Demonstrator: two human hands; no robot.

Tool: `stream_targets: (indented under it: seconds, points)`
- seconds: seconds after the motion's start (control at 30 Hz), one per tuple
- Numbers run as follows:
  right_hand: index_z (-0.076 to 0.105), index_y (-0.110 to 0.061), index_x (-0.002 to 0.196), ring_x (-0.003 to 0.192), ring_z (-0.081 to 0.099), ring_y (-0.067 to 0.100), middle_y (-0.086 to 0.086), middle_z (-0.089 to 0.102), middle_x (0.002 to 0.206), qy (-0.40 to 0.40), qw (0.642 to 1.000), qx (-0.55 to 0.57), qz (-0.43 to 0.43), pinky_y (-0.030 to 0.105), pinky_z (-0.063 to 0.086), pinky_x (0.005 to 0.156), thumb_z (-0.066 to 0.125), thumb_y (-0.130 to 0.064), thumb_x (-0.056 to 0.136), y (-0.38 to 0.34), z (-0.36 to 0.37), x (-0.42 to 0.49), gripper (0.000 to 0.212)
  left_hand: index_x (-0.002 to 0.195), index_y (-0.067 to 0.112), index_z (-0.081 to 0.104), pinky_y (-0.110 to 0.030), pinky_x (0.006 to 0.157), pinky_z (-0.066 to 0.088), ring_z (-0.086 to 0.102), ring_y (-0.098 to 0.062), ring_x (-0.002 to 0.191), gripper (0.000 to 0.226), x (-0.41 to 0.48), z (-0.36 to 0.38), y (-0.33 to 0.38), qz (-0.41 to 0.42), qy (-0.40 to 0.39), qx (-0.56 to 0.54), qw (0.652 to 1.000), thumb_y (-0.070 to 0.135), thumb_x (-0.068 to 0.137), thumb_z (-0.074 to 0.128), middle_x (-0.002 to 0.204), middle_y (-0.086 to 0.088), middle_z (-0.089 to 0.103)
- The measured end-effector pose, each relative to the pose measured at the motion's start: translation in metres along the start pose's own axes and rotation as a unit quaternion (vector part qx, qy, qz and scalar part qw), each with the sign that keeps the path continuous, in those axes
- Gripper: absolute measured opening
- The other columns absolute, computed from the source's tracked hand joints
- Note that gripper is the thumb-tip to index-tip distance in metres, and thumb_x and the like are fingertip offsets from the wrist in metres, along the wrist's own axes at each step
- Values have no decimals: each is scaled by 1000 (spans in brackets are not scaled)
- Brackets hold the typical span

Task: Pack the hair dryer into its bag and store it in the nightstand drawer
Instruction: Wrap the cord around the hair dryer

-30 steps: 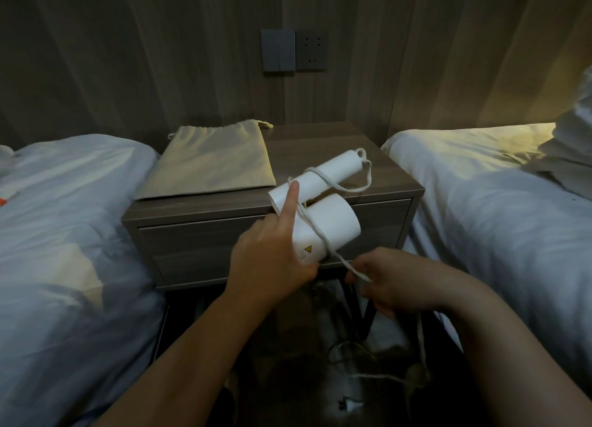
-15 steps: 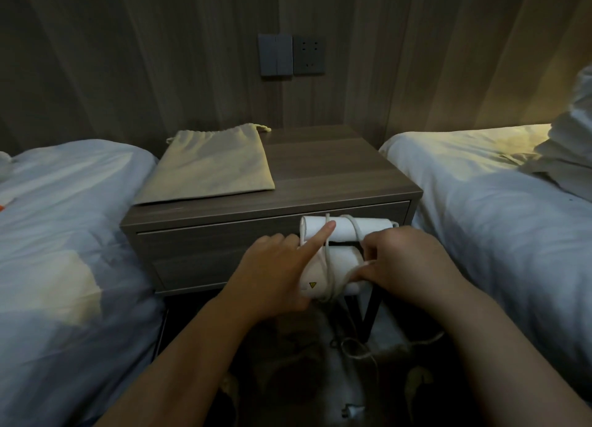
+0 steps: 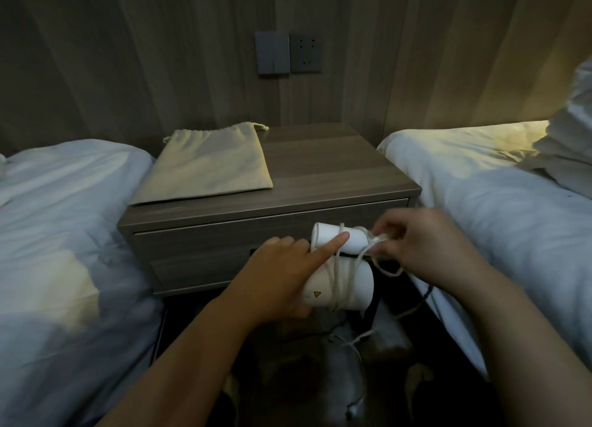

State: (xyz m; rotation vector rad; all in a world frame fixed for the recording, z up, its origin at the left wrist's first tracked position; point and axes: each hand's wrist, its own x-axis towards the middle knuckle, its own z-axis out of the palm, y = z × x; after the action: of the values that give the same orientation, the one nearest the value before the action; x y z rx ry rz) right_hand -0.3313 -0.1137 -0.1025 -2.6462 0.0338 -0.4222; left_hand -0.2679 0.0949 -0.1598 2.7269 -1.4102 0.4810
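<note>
The left hand (image 3: 275,281) grips the white hair dryer (image 3: 362,287) in front of the closed nightstand drawer (image 3: 224,244), forefinger stretched out pinning the cord (image 3: 342,276) to the folded handle (image 3: 354,240); the right hand (image 3: 423,245) pinches a loop of it. Turns should probably lie snug, side by side, the loose tail tucked under, so the bundle fits the drawstring bag (image 3: 208,167) lying flat on the nightstand (image 3: 336,170).

The nightstand (image 3: 336,173) is grey-brown wood grain, the bag (image 3: 208,167) on it plain cream, the hair dryer (image 3: 360,287) before it white with a small yellow triangle, its cord (image 3: 340,276) white, the bedding (image 3: 480,186) beside it white.
</note>
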Motion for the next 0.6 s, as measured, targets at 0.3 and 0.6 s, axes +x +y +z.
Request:
stream_targets:
  seconds: [0.3, 0.6]
  points:
    - [67, -26, 68, 75, 64, 7, -9, 68, 72, -24, 994, 110, 5, 27, 52, 75, 71, -5, 75, 4, -15, 2, 23, 138, 41, -22, -34, 80, 34, 49, -23, 91, 105, -2, -2, 6, 34, -8, -10, 999, 49, 73, 61, 110, -5, 54]
    - [63, -27, 64, 66, 60, 15, -2, 65, 66, 81, 988, 124, 43, 34, 50, 68, 78, -19, 68, 9, 8, 10, 18, 138, 48, -16, -32, 75, 32, 49, -21, 89, 100, -1, 2, 10, 67, -25, -14, 997, 49, 75, 62, 109, -6, 54]
